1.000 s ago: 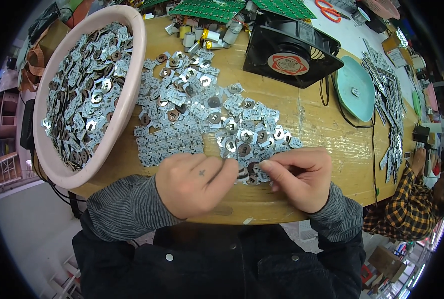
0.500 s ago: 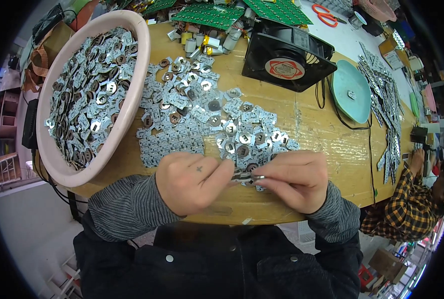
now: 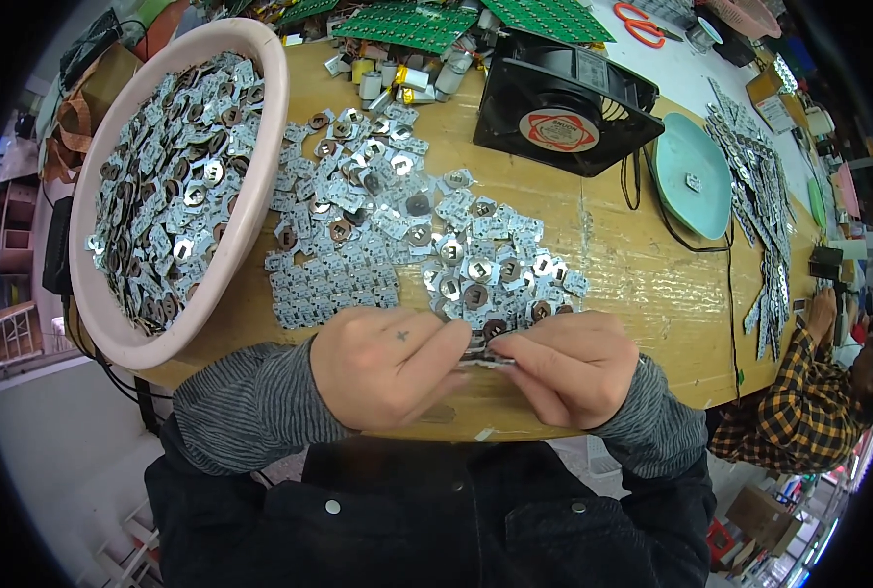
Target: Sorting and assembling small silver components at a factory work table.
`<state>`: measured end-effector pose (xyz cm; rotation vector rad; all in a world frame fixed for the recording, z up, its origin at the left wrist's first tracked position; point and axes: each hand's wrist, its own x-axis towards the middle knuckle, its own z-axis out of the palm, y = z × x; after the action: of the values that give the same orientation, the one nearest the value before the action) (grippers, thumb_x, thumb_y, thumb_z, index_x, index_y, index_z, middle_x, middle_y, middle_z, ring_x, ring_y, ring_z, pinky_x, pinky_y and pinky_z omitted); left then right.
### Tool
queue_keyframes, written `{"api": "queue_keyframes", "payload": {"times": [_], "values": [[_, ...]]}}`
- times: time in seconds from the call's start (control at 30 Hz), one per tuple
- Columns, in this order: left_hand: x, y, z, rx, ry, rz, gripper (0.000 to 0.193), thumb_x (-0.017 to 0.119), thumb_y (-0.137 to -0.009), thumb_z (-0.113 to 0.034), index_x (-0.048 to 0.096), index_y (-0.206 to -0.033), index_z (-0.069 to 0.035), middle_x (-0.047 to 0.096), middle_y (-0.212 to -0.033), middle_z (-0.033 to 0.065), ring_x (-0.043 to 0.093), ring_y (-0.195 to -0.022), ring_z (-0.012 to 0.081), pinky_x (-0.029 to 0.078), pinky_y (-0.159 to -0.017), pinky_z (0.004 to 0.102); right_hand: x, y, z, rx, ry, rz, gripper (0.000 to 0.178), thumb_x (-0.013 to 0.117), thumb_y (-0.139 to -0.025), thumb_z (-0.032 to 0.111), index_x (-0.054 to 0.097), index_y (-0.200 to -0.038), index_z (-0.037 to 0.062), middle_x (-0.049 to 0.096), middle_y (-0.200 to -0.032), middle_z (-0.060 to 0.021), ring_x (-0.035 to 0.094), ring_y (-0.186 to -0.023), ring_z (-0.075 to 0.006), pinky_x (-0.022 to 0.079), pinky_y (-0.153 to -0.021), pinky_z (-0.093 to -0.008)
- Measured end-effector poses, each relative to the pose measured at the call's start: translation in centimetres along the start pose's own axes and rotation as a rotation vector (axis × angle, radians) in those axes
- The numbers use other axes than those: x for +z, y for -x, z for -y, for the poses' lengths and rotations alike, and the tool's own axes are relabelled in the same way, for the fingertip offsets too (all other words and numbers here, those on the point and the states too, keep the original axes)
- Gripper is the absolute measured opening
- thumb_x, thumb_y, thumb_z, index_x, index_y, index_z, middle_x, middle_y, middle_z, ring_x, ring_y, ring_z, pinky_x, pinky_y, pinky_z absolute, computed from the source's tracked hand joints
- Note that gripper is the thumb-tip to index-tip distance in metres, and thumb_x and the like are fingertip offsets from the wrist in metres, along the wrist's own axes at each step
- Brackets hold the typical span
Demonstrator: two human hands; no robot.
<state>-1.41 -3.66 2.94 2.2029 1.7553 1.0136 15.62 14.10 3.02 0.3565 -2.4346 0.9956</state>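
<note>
Near the table's front edge, my left hand [image 3: 382, 367] is closed on one end of a thin strip of small circuit boards [image 3: 487, 360]. The thumb and fingers of my right hand [image 3: 573, 370] pinch its other end, so the strip lies level between both hands. Most of it is hidden by my fingers. Just beyond my hands lies a heap of loose small circuit boards [image 3: 480, 265], several with round metal discs. An unseparated panel of the same boards [image 3: 333, 286] rests flat beyond my left hand, with more loose boards [image 3: 358, 181] behind it.
A pink basin [image 3: 277, 127] full of small boards stands at the left. At the back are a black fan [image 3: 569, 103], green circuit panels [image 3: 407, 29] and small motors [image 3: 451, 73]. On the right are a turquoise tray [image 3: 686, 211], board strips [image 3: 765, 225] and another person's checkered sleeve [image 3: 799, 402].
My right hand has shifted slightly left and closed in on the strip beside my left hand. The shiny edge between its fingertips earlier now meets the strip.
</note>
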Motion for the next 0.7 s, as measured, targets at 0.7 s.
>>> {"api": "queue_keyframes", "payload": {"times": [0.7], "values": [[0.6,0.5,0.3,0.025,-0.148,0.031,0.046,0.069,-0.063,0.003,0.060,-0.108,0.013,0.058,-0.072,0.0119,0.061,-0.055,0.0257,0.050,-0.045,0.0355,2.0,1.2,1.9,-0.079,0.361,-0.167,0.036,0.074,-0.061,-0.007,0.070,-0.097,-0.0117,0.067,-0.073,-0.0119,0.062,-0.053,-0.0192,0.046,-0.045,-0.0265]]}}
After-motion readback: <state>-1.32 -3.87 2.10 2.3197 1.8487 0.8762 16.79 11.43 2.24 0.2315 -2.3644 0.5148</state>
